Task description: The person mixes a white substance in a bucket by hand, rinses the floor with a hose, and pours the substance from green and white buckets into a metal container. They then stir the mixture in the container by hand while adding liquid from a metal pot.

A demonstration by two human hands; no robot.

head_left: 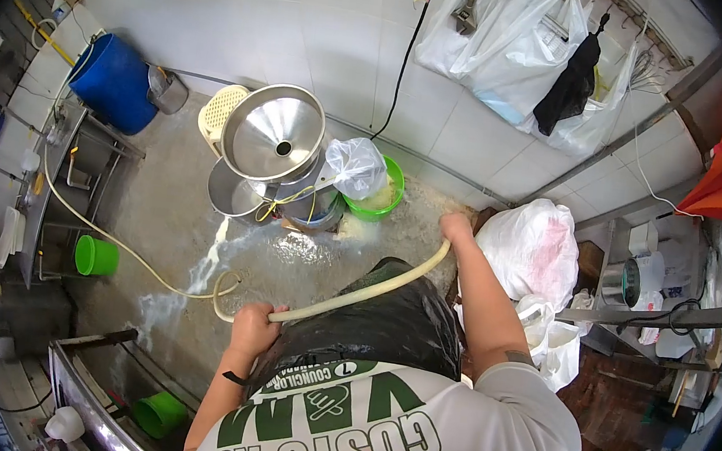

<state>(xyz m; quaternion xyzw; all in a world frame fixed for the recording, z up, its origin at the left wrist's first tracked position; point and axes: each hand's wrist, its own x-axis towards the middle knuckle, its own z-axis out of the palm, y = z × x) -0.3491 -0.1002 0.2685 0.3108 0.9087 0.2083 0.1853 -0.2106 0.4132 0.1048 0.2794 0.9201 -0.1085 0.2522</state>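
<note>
A pale yellow hose bows across the front of a black plastic apron. My left hand is closed around it at the lower left, where a loop of hose lies on the floor. Farther right and forward, my right hand grips the hose near its end; the tip is hidden by the fingers. Ahead stands a wide steel funnel-shaped basin with a central hole, above steel pots. Beside it, a clear plastic bag rests by a green bucket holding pale material.
White liquid streaks the wet concrete floor. A blue drum and a steel sink table stand left, with a green pail. White sacks crowd the right side. Plastic bags hang on the wall.
</note>
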